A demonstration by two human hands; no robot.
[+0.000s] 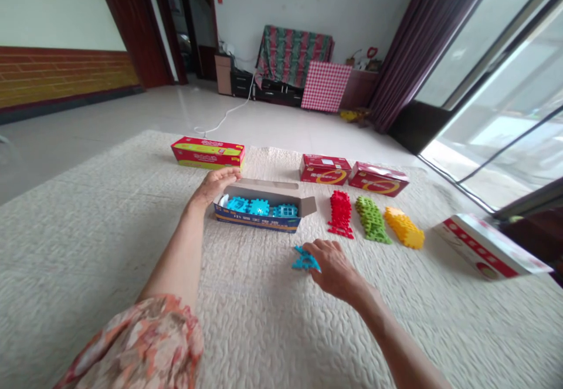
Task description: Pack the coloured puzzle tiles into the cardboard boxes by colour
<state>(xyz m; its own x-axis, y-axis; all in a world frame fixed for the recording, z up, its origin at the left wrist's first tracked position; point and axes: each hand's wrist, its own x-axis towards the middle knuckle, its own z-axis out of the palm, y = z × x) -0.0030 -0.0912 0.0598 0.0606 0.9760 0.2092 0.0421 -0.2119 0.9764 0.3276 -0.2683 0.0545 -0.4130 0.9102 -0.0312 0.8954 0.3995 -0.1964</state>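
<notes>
An open blue box (257, 223) holds several light-blue toothed plastic pieces (258, 207), with its flaps folded out. My left hand (215, 185) rests at the box's left end, fingers stretched along its back corner. To the right and nearer, my right hand (329, 263) grips a blue toothed piece (304, 259) between thumb and fingers, low over the cream quilted cover. Beyond it lie a row of red pieces (341, 214), a row of green pieces (372, 220) and a row of yellow pieces (403, 227).
A red and yellow-green box (207, 153) stands behind the blue one. Two dark red boxes (325, 169) (379, 179) stand side by side behind the coloured rows. A white and red box (490, 247) lies at the right. The quilted cover's far edge (277, 149) borders the tiled floor.
</notes>
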